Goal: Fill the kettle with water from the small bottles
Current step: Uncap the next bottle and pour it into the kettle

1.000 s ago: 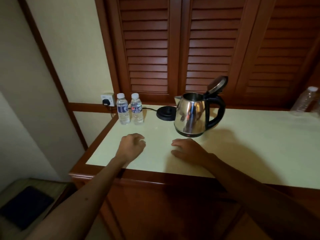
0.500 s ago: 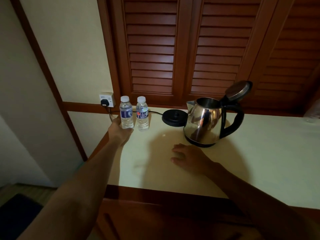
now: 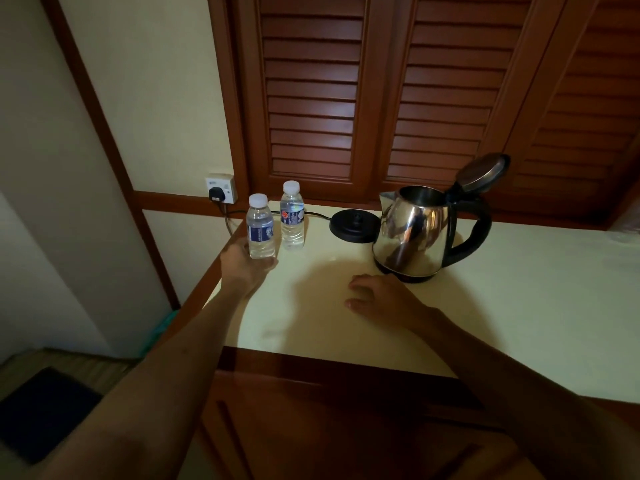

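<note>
Head view: the left hand [image 3: 247, 263] is wrapped round the base of the near bottle [image 3: 260, 226], fingers curled about its lower part, at about 10 o'clock on the worktop [image 3: 519, 306]. The bottle stands upright with its white cap on. A second bottle [image 3: 292, 215], also capped, stands just beside it toward 11 o'clock. The right hand [image 3: 377, 296] rests flat on the worktop, fingers loosely spread and holding nothing, just in front of the kettle [image 3: 412, 230]. The kettle sits at about 1 o'clock, off its black base [image 3: 353, 225], with its lid [image 3: 485, 171] tipped up and the mouth open.

No water looks to have been poured yet; both bottles appear full, so the task is at its start.

Risks from here, as I judge them. The grip is low on a tall, thin-walled bottle, so a quick lift could let it tilt and knock its neighbour over. Squeezing while the cap comes off would push water out over the worktop, and the base, its cord and the wall socket [image 3: 221, 189] lie near. The kettle mouth is narrow beneath the raised lid, so a hasty pour could run down the steel side.
</note>
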Motion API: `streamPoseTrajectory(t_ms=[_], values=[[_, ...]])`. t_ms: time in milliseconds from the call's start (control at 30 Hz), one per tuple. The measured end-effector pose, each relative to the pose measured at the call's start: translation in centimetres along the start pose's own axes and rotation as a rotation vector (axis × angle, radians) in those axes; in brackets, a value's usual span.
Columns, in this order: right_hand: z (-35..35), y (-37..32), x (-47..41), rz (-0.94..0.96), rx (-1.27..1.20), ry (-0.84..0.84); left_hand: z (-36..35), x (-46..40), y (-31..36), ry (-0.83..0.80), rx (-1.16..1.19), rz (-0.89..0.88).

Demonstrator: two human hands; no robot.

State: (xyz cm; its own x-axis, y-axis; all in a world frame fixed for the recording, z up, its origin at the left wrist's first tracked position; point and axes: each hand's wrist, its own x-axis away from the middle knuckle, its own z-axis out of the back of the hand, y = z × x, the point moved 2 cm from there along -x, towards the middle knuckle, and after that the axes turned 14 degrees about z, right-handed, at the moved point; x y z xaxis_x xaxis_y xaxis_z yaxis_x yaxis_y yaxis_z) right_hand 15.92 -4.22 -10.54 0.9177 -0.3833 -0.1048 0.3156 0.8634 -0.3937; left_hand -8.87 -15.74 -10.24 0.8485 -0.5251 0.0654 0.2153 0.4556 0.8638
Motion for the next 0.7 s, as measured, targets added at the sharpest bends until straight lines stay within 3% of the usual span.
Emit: streamPoseTrajectory(t_ms=[167,267,467,700], values=[[1.2,-0.6,-1.2,-0.056,-0.067,0.048,-0.6,3.4,-0.4,-0.054,0.002,0.024],[2.5,-1.2,-1.5,-0.088,-0.227,0.295,-1.8,5.9,0.1,-0.109,0.018,0.002],[6.9,-3.5,-1.3,0.043,-0.203,0.688,-5.4,8.9,1.1,-0.384,0.009,-0.082],[10.4,-5.1,-0.5,0.037,0.153,0.486,-8.8,10.5,2.5,-0.506,-0.031,-0.144]])
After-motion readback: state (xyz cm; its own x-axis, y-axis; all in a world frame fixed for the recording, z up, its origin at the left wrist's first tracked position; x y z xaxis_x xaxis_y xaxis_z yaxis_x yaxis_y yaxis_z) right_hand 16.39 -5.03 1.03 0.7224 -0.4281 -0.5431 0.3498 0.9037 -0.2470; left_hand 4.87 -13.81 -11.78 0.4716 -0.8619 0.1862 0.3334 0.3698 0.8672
